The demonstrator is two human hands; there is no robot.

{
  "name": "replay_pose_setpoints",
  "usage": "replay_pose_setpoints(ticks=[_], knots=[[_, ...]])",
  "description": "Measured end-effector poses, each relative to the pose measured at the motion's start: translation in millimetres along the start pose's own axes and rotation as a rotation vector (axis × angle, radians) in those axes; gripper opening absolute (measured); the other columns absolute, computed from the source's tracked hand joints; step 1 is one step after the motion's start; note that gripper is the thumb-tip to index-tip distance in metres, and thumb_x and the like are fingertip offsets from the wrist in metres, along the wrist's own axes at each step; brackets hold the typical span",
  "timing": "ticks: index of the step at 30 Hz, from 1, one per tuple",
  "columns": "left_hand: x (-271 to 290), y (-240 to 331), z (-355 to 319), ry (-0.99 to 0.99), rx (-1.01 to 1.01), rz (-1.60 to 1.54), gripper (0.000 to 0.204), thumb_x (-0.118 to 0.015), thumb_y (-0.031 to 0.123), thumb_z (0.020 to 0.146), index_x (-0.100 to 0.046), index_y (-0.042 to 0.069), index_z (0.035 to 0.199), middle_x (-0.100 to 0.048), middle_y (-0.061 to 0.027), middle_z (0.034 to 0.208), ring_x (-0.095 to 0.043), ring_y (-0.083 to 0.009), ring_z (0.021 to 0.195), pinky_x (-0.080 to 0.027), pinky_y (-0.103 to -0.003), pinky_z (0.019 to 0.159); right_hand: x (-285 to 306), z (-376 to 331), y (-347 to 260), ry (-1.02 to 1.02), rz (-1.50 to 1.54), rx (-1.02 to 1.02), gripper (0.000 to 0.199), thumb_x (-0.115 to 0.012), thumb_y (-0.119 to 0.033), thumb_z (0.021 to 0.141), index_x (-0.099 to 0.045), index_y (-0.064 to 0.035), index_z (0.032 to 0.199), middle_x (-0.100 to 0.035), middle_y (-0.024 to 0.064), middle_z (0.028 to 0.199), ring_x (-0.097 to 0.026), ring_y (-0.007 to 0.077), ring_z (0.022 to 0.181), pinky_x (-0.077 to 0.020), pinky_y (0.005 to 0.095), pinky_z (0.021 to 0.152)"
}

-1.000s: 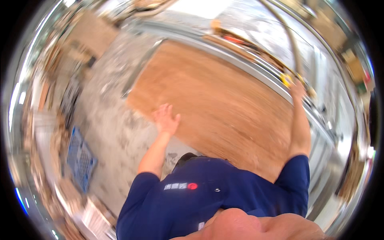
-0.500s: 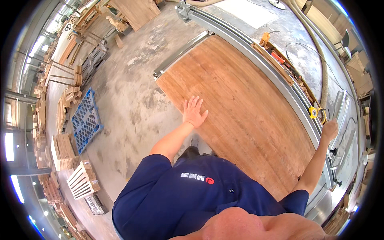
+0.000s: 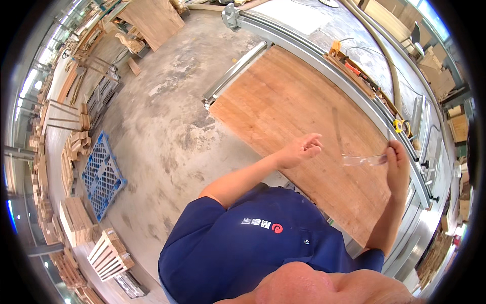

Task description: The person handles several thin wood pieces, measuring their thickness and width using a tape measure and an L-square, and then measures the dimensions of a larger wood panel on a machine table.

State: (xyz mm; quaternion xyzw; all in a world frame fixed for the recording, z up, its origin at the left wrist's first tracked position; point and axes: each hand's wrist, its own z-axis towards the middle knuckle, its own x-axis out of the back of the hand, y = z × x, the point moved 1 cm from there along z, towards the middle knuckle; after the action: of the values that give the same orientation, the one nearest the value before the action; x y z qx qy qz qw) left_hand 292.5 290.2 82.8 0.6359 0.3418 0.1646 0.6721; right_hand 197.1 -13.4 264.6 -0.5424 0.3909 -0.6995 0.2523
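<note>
A large brown wooden panel (image 3: pixel 304 111) lies on the sliding table of a machine, along a long metal rail (image 3: pixel 324 54). Over the panel's right part, my right hand (image 3: pixel 398 164) grips a pair of clear safety glasses (image 3: pixel 357 160) by one end. The lenses stretch out to the left, above the wood. My left hand (image 3: pixel 298 152) hovers over the near edge of the panel with its fingers loosely curled in, and nothing shows in them. Beyond the rail, close to my right hand, sits a yellow tape measure (image 3: pixel 398 125).
Behind the rail is a narrow wooden tray (image 3: pixel 357 73) with tools, some red and orange. A thick hose (image 3: pixel 387 55) runs past it. On the floor to the left lie a blue plastic pallet (image 3: pixel 103 175) and stacked wood pieces (image 3: pixel 77 220).
My left hand has lifted off the panel and moved right, its fingers curling in. My right hand has come back from beyond the rail, now holding the safety glasses.
</note>
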Motion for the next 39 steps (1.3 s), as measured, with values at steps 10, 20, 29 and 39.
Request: replay_pose_setpoints(ticks=[10, 20, 29, 39], knots=[[-9.3, 111.9, -36.7, 0.047, -0.265, 0.124, 0.008, -0.059, 0.009, 0.106, -0.063, 0.002, 0.108, -0.068, -0.0075, 0.099, -0.064, -0.0133, 0.085, -0.054, -0.029, 0.08, -65.6, -38.1, -72.2, 0.009, 0.274, 0.122, 0.015, -0.049, 0.0, 0.104, -0.06, 0.0019, 0.115, -0.063, 0.0053, 0.096, -0.065, 0.0138, 0.087, -0.0529, 0.0283, 0.081], [-65.5, 190.4, -2.7, 0.02, -0.93, 0.165, 0.021, -0.063, 0.021, 0.106, -0.057, 0.001, 0.112, -0.064, -0.017, 0.106, -0.067, -0.0236, 0.079, -0.058, -0.035, 0.067, -32.6, -42.2, -62.5, 0.193, 0.728, 0.631, 0.018, -0.042, -0.002, 0.106, -0.051, -0.0019, 0.122, -0.058, 0.0141, 0.105, -0.063, 0.023, 0.095, -0.0617, 0.0397, 0.079], [-127.7, 195.3, 49.6, 0.078, -0.956, 0.061, 0.032, -0.052, 0.036, 0.109, -0.057, 0.008, 0.124, -0.061, -0.0126, 0.108, -0.068, -0.0263, 0.078, -0.057, -0.04, 0.065, 19.9, -8.4, -38.8, 0.324, 0.816, 0.839, 0.029, -0.059, -0.016, 0.107, -0.058, -0.0104, 0.135, -0.059, 0.0092, 0.115, -0.06, 0.0257, 0.105, -0.0642, 0.0373, 0.073], [-92.0, 209.7, 85.0, 0.242, -1.237, -0.071, 0.019, -0.066, 0.024, 0.098, -0.069, 0.019, 0.117, -0.064, 0.0026, 0.113, -0.061, -0.0145, 0.094, -0.045, -0.032, 0.081, 53.8, 14.8, -51.0, 0.299, 0.82, 0.973, 0.022, -0.064, -0.02, 0.104, -0.067, -0.0176, 0.125, -0.067, 0.0081, 0.11, -0.067, 0.0271, 0.104, -0.0612, 0.0405, 0.09]])
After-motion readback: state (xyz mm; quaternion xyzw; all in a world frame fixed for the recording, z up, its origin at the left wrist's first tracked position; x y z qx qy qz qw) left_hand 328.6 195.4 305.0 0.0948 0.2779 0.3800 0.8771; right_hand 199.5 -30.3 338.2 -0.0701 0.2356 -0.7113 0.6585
